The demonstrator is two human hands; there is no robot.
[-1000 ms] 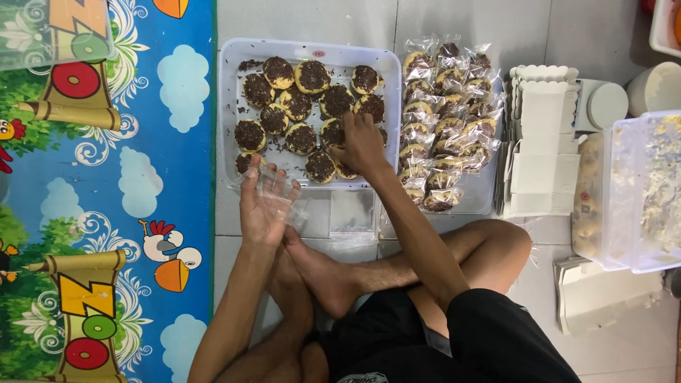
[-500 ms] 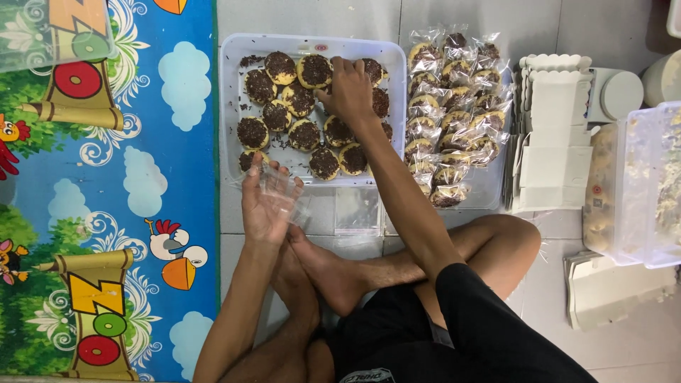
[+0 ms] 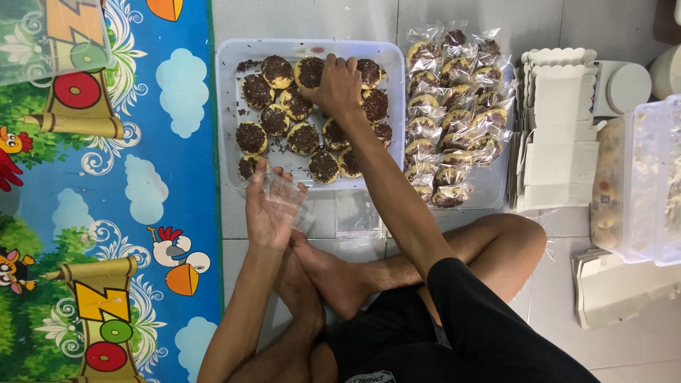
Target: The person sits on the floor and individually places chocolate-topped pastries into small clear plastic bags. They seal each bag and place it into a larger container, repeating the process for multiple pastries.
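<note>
The tray point(image 3: 228, 106) sits on the tiled floor, filled with round pastries point(image 3: 303, 137) topped with chocolate sprinkles. The right hand point(image 3: 339, 85) reaches into the tray's far half, fingers curled down over one pastry near the middle (whether it is already gripped cannot be told). Just in front of the tray's near edge, the left hand point(image 3: 271, 206) holds a clear bag point(image 3: 287, 201) in its open palm. Bagged pastries point(image 3: 454, 106) lie right of the tray, white boxes point(image 3: 560, 128) beyond them, a colourful mat point(image 3: 99, 198) to the tray's left.
</note>
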